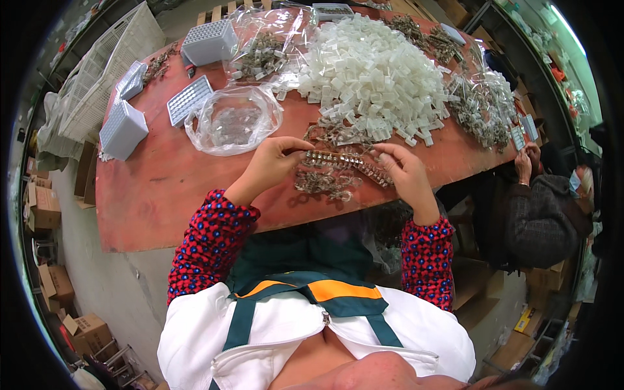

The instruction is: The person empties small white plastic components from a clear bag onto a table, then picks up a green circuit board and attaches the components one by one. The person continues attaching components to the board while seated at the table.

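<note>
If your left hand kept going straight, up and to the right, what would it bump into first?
Probably the dark tangle of small pieces just past the left hand, before the white heap, though depth is hard to judge.

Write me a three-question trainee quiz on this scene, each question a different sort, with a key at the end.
1. True or false: on the red tabletop, the round-mouthed clear plastic bag lies to the left of the big heap of translucent plastic pieces.

2. Multiple choice: what does the left hand pinch between its fingertips?
A) a white plastic crate
B) a narrow strip lined with small shiny pieces
C) a cardboard box

3. Fill in the blank: the co-worker in dark clothing is at the ____ side of the table.

Key: 1. True. 2. B. 3. Right.
</note>
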The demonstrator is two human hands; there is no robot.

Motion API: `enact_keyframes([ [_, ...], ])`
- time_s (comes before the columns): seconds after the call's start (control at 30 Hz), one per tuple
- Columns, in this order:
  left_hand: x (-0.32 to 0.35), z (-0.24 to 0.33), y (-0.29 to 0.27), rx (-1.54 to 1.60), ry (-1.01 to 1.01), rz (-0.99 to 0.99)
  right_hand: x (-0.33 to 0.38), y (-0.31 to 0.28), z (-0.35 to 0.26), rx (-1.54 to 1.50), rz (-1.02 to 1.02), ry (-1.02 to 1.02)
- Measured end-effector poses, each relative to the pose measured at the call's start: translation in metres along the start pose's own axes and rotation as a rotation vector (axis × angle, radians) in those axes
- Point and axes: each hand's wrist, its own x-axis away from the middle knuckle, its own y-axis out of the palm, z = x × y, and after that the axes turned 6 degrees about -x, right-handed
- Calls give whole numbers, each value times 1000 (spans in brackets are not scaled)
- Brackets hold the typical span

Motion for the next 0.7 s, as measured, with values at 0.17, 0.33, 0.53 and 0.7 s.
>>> enact_keyframes([
  [0.17,5,-4,2,32,82,39,6,19,20,201,-48,-210],
  [0.33,9,0,5,44,70,93,-3,23,26,-240,-83,55],
  [0.53,10,1,5,75,6,57,-7,9,23,-247,-256,140],
  [0.7,11,-1,8,92,-22,52,-7,8,19,-84,-236,28],
])
